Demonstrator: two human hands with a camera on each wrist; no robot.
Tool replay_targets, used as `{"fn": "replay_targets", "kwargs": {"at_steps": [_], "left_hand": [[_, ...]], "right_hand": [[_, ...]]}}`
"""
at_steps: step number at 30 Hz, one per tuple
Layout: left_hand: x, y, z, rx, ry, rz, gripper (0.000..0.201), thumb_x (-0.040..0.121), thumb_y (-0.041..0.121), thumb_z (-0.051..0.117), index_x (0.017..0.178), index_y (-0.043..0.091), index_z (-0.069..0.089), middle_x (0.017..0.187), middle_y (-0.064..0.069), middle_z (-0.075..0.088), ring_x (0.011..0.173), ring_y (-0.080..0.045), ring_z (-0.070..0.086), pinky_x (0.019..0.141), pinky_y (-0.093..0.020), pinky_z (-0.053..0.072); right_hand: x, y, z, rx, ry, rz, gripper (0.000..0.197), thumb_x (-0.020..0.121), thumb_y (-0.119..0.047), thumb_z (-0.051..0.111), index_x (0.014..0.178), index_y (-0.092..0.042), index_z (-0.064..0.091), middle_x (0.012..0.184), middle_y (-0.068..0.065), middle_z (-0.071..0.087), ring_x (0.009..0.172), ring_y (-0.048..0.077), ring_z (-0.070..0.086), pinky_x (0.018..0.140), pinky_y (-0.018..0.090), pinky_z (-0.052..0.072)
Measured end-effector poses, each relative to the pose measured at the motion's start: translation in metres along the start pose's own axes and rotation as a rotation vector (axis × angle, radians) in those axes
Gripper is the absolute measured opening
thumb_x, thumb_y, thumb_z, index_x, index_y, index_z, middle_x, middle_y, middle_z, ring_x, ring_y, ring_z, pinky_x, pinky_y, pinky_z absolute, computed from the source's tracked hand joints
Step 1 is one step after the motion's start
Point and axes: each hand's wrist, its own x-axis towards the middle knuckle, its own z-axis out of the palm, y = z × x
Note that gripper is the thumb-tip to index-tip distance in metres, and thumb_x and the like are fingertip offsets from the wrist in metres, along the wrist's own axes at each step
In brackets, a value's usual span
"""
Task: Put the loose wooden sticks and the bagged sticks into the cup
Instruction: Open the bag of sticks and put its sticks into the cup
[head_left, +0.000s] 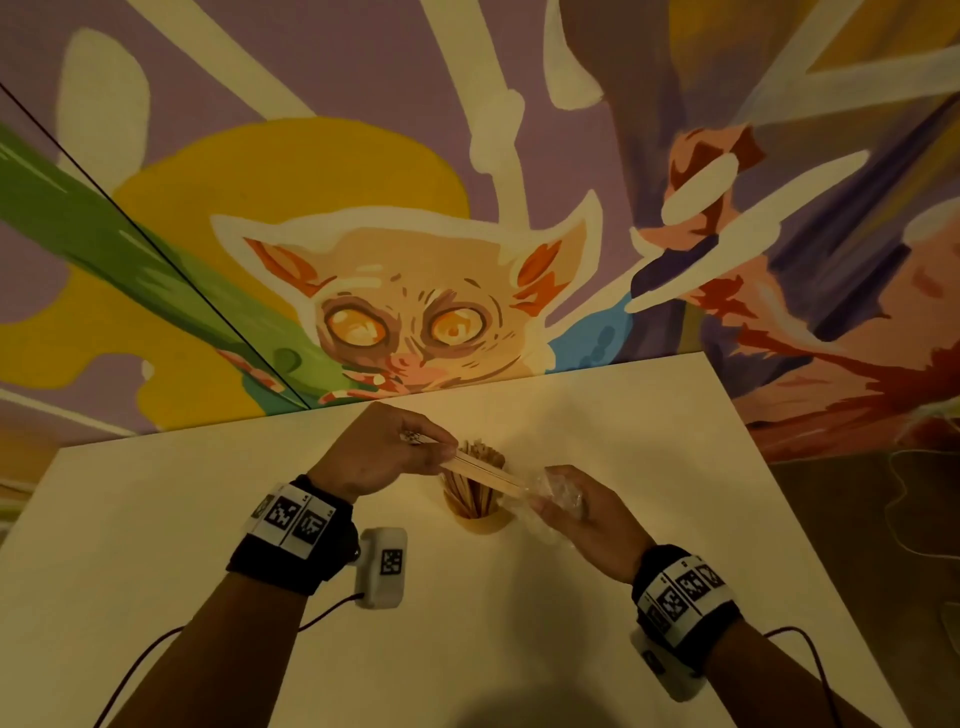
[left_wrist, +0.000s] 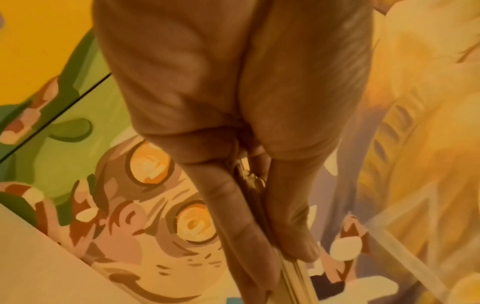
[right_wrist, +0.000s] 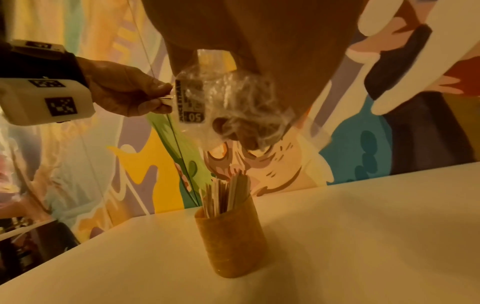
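A brown cup (head_left: 475, 512) (right_wrist: 231, 242) stands upright on the white table (head_left: 649, 467), with several wooden sticks (right_wrist: 224, 195) standing in it. Just above the cup, my left hand (head_left: 415, 452) (right_wrist: 145, 96) pinches one end of a flat bundle of wooden sticks (head_left: 483, 472) (left_wrist: 293, 275). The bundle's other end reaches into a crumpled clear plastic bag (head_left: 550, 493) (right_wrist: 228, 102) bearing a dark label. My right hand (head_left: 566, 506) (right_wrist: 241, 131) grips that bag, its fingers curled into the plastic.
A painted mural wall (head_left: 405, 312) rises right behind the table's far edge. A white wrist camera unit (head_left: 383, 566) hangs under my left wrist, and cables trail from both wrists over the near table.
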Motion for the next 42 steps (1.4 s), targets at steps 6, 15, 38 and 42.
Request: {"fn": "replay_targets", "kwargs": {"at_steps": [6, 15, 38, 42], "left_hand": [[0.036, -0.026, -0.025, 0.233, -0.001, -0.044, 0.005, 0.082, 0.008, 0.083, 0.086, 0.011, 0.082, 0.082, -0.009, 0.078, 0.072, -0.021, 0.078, 0.073, -0.029, 0.064], [0.085, -0.054, 0.042, 0.773, -0.213, 0.010, 0.008, 0.087, 0.021, 0.075, 0.089, 0.016, 0.081, 0.096, -0.003, 0.078, 0.090, -0.021, 0.072, 0.074, -0.028, 0.053], [0.050, -0.118, 0.109, 0.942, 0.020, 0.335, 0.064, 0.103, 0.035, 0.006, 0.157, 0.008, 0.028, 0.165, -0.009, 0.029, 0.155, -0.025, 0.021, 0.128, -0.044, 0.014], [0.055, -0.124, 0.111, 0.954, 0.031, 0.362, 0.060, 0.107, 0.034, 0.013, 0.161, 0.009, 0.012, 0.169, -0.005, 0.018, 0.157, -0.017, 0.012, 0.129, -0.037, 0.003]], "right_hand": [[0.007, 0.025, -0.007, -0.009, 0.133, 0.075, 0.072, 0.074, -0.079, 0.059, 0.129, -0.033, 0.059, 0.126, -0.010, 0.067, 0.115, 0.013, 0.064, 0.095, 0.031, 0.053], [-0.006, 0.047, -0.008, 0.060, 0.209, 0.144, 0.064, 0.074, -0.082, 0.061, 0.124, -0.041, 0.062, 0.121, -0.013, 0.071, 0.109, 0.014, 0.070, 0.090, 0.051, 0.060], [-0.032, 0.049, -0.013, 0.182, 0.233, 0.141, 0.049, 0.083, -0.070, 0.061, 0.123, -0.042, 0.064, 0.115, -0.011, 0.075, 0.104, 0.016, 0.074, 0.091, 0.055, 0.059], [-0.034, 0.051, -0.013, 0.188, 0.242, 0.142, 0.042, 0.087, -0.061, 0.062, 0.123, -0.039, 0.065, 0.115, -0.008, 0.075, 0.104, 0.016, 0.073, 0.091, 0.055, 0.060]]}}
